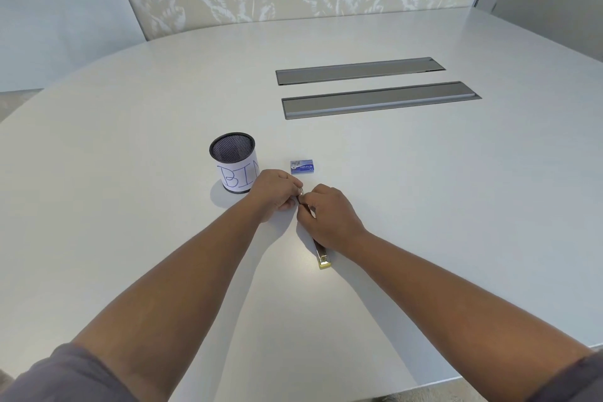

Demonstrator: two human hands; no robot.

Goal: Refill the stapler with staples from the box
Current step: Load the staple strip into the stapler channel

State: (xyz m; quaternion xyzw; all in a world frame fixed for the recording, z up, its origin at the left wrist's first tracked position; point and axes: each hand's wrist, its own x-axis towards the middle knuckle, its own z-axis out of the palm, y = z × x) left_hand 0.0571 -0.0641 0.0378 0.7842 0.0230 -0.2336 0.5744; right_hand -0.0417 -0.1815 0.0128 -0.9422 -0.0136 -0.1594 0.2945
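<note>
A gold stapler (322,257) lies on the white table (424,206), its near end pointing toward me and its far end hidden under my hands. My right hand (329,210) grips the stapler from above. My left hand (272,192) pinches a small metal part at the stapler's far tip, fingertips meeting those of the right hand. Just beyond the hands a small blue staple box (302,166) rests flat and looks closed.
A black mesh cup (233,160) with a paper label reading "BIN" stands just left of my left hand. Two long grey cable hatches (380,100) are set into the table farther back. A patterned wall panel rises behind the table.
</note>
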